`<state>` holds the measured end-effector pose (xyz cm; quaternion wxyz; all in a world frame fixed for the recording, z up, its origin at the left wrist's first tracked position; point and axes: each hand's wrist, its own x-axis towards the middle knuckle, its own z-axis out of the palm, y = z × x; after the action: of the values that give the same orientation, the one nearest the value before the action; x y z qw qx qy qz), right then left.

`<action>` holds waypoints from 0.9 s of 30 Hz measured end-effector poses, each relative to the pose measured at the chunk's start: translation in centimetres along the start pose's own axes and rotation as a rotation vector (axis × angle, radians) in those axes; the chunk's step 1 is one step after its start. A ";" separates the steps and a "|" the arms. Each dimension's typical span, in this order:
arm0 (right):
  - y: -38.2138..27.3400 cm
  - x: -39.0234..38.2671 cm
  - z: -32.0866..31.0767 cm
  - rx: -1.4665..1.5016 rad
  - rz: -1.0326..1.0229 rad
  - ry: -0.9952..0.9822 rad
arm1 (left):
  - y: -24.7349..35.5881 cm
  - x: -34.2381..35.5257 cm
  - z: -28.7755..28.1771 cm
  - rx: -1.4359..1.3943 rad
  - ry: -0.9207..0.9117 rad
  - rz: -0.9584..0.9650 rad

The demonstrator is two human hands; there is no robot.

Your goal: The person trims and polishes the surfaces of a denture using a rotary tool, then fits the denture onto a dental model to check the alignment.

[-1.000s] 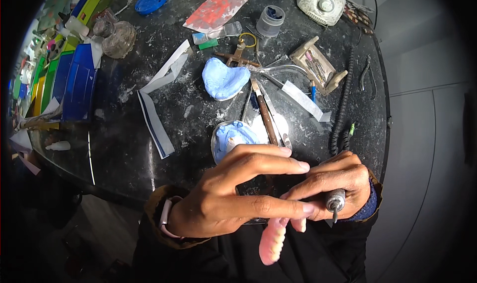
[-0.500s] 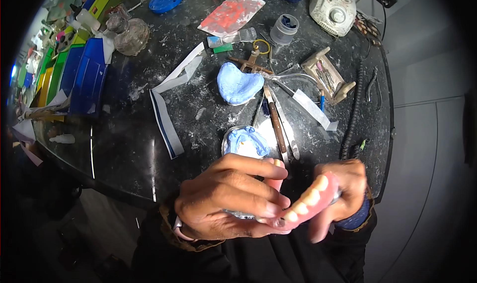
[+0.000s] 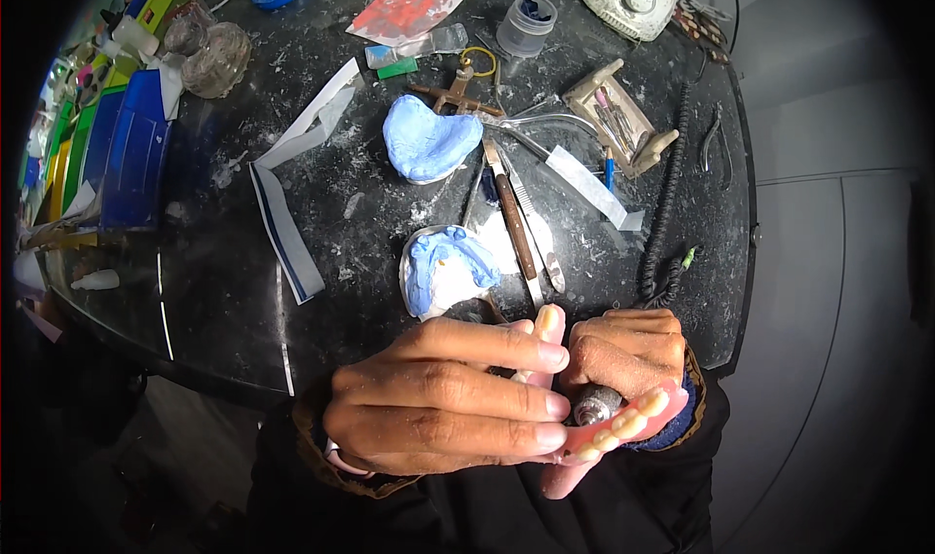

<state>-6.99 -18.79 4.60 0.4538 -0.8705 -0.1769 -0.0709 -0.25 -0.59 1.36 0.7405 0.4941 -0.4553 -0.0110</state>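
Note:
Close to my body, my left hand (image 3: pixel 448 398) grips a pink denture (image 3: pixel 672 408) with cream teeth. Its fingers lie across the middle of the arch, so one end sticks up beyond the fingertips and the other slants to the right. My right hand (image 3: pixel 628 350) is curled around a dark grey, round-nosed handpiece (image 3: pixel 596 405), whose tip points at the inner side of the denture. Most of the handpiece is hidden by the fist and the denture. Just beyond my left hand sits a white plaster cast with a blue rim (image 3: pixel 453 262).
A blue dental mould (image 3: pixel 429 140) lies farther back. Beside it are a brown-handled knife (image 3: pixel 516 223), an articulator frame (image 3: pixel 456 94) and a small tool tray (image 3: pixel 623 126). A black coiled cord (image 3: pixel 672 194) runs down the right. Blue bins (image 3: pixel 136 155) stand at left.
My right hand has moved in toward the left, and the handpiece nose now shows inside the denture's arch. The denture has tilted. Table things sit farther up and left as the view shifted.

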 end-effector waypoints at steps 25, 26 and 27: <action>0.0 0.3 -0.8 -0.069 0.027 -0.055 | 0.7 0.0 -0.2 0.074 0.034 -0.106; -0.1 0.4 -0.8 -0.069 0.030 -0.056 | 0.6 -0.1 -0.3 0.051 0.012 -0.117; -0.2 0.4 -0.7 -0.097 0.030 -0.065 | 0.6 -0.1 -0.4 0.048 0.013 -0.119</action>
<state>-6.64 -19.19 5.29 0.4062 -0.8958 -0.1749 -0.0442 -0.29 0.07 1.74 0.7294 0.5382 -0.4203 -0.0410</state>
